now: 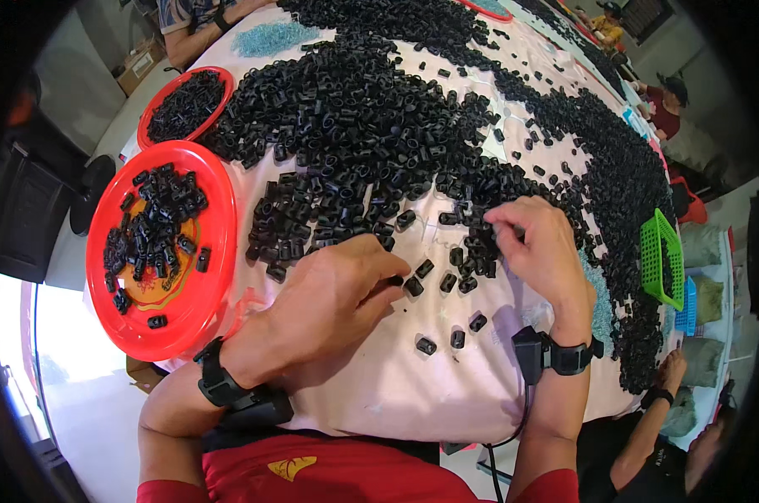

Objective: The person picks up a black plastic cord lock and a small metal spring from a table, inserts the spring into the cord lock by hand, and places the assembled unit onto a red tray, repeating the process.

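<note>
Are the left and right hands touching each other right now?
Apart. The head view shows it: pale cloth and loose black pieces lie plainly in the gap between the left hand and the right hand.

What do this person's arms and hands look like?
The left hand and right hand wear no gloves. Black wristbands with boxy black units circle both wrists; a black cable runs from the right one. Red sleeves show at the bottom.

The left hand (337,281) pinches; the right hand (540,247) curls.
</note>
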The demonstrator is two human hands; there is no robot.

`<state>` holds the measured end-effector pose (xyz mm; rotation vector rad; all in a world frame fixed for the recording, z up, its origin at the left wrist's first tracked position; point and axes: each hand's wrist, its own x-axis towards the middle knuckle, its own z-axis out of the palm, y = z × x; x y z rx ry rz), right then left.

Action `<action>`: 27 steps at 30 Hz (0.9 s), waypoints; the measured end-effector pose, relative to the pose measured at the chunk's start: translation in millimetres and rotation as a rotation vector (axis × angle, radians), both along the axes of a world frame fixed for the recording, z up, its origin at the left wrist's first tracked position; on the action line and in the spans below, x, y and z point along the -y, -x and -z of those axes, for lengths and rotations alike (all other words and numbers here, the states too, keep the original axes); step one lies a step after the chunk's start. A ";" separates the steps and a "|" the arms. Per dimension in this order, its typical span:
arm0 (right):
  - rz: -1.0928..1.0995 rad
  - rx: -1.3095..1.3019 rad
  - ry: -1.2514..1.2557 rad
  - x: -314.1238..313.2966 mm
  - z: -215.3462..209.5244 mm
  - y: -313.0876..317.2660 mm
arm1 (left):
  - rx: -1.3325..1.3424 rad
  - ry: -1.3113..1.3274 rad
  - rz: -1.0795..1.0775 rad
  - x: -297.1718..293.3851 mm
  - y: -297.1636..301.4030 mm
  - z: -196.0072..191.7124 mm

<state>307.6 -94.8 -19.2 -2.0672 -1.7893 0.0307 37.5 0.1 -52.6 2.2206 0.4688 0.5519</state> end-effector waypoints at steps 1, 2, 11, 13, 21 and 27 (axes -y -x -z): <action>-0.021 -0.071 0.087 0.8 -4.4 0.1 | 0.004 0.006 0.000 -0.5 0.1 -1.1; -0.042 -0.143 0.173 0.4 -6.7 -0.1 | 0.008 0.028 0.011 -0.8 0.3 -3.0; -0.070 -0.083 0.104 -8.4 -2.7 5.9 | 0.158 0.131 -0.064 -4.7 -3.7 -7.1; -0.058 -0.068 0.051 -11.8 2.1 7.2 | 0.168 0.117 -0.065 -5.8 -3.1 -5.7; -0.055 -0.007 -0.036 -16.4 14.9 20.5 | 0.144 -0.041 -0.105 -8.5 -5.5 -4.5; -0.056 -0.111 -0.015 -15.7 10.6 10.5 | 0.054 -0.129 -0.017 -5.8 -2.0 -6.1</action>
